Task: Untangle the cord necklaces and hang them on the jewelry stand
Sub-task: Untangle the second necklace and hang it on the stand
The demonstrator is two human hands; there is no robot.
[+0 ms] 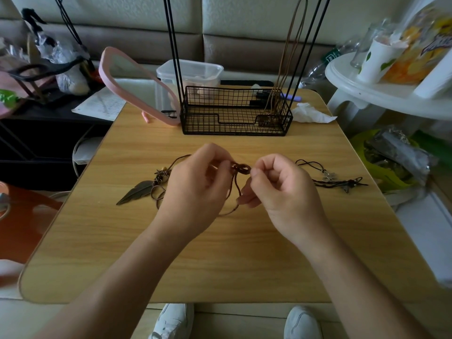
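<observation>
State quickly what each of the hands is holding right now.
Left hand: closed, pinching the brown cord tangle.
Right hand: closed, pinching the same tangle from the other side.

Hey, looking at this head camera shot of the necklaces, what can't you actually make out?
Head view: the top of the jewelry stand is cut off by the upper edge.
Head view: how the brown cord knot is tangled; fingers of the left hand and right hand cover parts.
Head view: the pendant of the hung necklace, blurred behind the stand's mesh.
Head view: pendants on the black cords, too small to identify.
</observation>
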